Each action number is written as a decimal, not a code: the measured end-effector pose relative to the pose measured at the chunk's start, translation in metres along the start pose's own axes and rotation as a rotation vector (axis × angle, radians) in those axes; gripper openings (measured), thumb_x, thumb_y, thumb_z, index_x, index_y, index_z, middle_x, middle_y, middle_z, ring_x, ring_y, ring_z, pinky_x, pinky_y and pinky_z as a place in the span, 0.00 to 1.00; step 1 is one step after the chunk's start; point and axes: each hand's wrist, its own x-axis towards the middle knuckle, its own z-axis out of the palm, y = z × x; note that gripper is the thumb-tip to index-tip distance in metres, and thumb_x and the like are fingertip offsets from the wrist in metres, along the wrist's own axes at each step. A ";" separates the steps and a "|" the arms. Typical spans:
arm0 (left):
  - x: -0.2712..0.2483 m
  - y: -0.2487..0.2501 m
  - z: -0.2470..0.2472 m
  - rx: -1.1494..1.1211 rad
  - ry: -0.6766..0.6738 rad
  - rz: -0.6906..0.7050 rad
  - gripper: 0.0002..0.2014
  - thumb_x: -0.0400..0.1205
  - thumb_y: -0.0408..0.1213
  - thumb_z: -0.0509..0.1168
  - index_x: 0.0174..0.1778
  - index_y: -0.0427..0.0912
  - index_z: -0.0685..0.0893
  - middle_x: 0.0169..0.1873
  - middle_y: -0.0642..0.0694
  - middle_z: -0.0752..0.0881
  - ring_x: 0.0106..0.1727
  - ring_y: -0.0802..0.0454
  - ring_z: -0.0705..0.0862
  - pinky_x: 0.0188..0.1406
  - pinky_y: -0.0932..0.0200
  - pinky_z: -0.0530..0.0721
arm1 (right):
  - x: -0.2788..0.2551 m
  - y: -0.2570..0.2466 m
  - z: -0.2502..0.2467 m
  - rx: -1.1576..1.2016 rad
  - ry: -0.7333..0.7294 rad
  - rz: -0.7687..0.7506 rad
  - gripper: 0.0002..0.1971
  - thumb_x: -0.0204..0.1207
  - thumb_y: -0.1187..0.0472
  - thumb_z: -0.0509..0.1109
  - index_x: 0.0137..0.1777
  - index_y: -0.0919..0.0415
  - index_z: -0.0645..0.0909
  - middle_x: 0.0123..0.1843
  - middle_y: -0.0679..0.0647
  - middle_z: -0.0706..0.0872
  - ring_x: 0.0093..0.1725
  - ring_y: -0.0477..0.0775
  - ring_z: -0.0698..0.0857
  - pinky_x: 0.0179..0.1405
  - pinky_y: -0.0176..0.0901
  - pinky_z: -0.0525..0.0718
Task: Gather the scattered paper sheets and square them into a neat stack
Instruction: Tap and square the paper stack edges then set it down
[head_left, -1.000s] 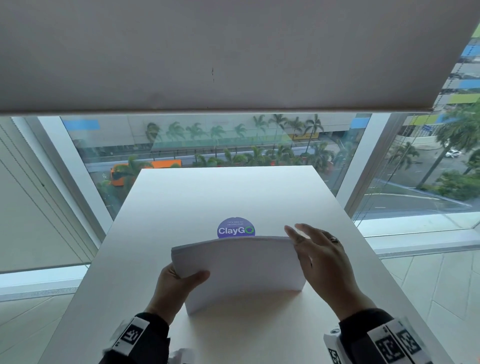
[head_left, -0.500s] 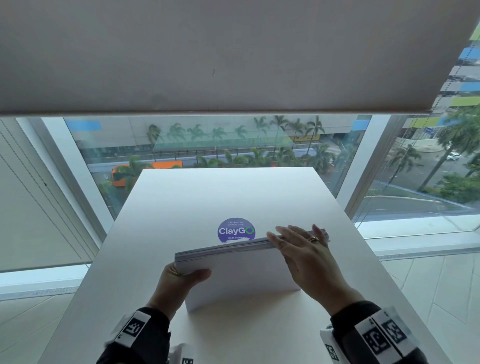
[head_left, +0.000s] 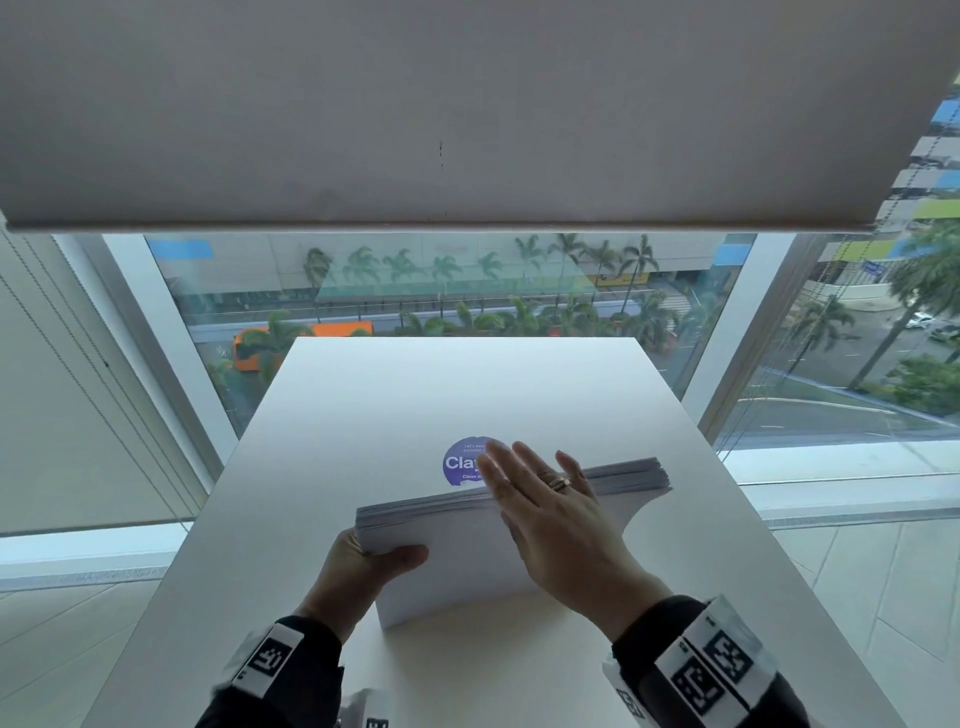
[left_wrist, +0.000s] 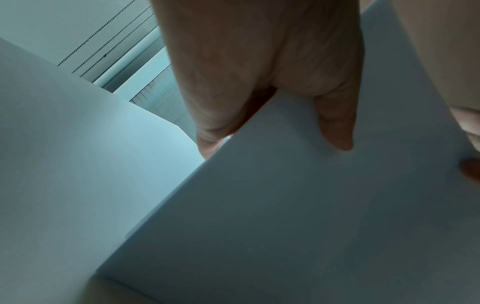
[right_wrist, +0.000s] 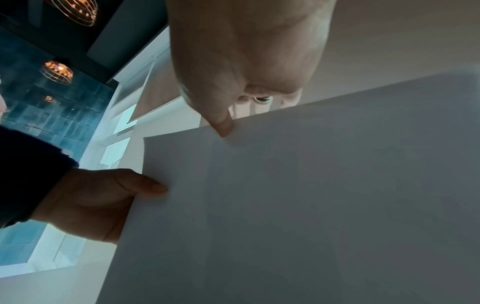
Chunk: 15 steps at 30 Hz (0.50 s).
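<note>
A thick stack of white paper sheets (head_left: 457, 561) stands on its lower long edge on the white table (head_left: 415, 395), leaning slightly toward me. My left hand (head_left: 363, 566) grips the stack's left edge, with the thumb (left_wrist: 335, 123) on the near face and the fingers behind. My right hand (head_left: 540, 499) lies flat across the middle of the top edge, fingers straight and pointing away. In the right wrist view its thumb (right_wrist: 221, 123) touches the paper (right_wrist: 311, 205) just below the top edge. The top edges fan slightly toward the right corner.
A round purple sticker (head_left: 460, 462) is stuck to the table just behind the stack, half hidden by my right fingers. The narrow table ends at a window at the far side. Tiled floor drops off on both sides.
My right hand has slid left along the stack's top edge, from the right corner to the middle. The bowed top edge has straightened. My left hand keeps its grip.
</note>
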 end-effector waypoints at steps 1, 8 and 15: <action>-0.001 0.000 0.000 -0.001 -0.006 -0.001 0.18 0.47 0.41 0.77 0.34 0.51 0.93 0.32 0.49 0.92 0.35 0.58 0.89 0.36 0.67 0.87 | 0.002 -0.002 -0.001 -0.004 -0.005 -0.027 0.26 0.71 0.59 0.59 0.72 0.52 0.70 0.70 0.47 0.81 0.66 0.50 0.83 0.67 0.53 0.76; -0.003 0.003 -0.001 0.014 -0.027 -0.016 0.17 0.48 0.40 0.78 0.35 0.49 0.93 0.34 0.47 0.93 0.37 0.56 0.90 0.38 0.66 0.87 | 0.013 -0.019 -0.007 -0.022 -0.089 -0.182 0.29 0.70 0.57 0.62 0.74 0.53 0.65 0.72 0.47 0.79 0.68 0.49 0.82 0.63 0.58 0.80; -0.005 0.005 -0.002 0.034 -0.066 -0.040 0.14 0.54 0.31 0.77 0.34 0.48 0.93 0.34 0.47 0.92 0.36 0.57 0.89 0.35 0.68 0.85 | 0.022 -0.024 -0.007 -0.005 -0.182 -0.266 0.37 0.63 0.59 0.75 0.74 0.47 0.68 0.74 0.45 0.77 0.67 0.50 0.82 0.59 0.56 0.84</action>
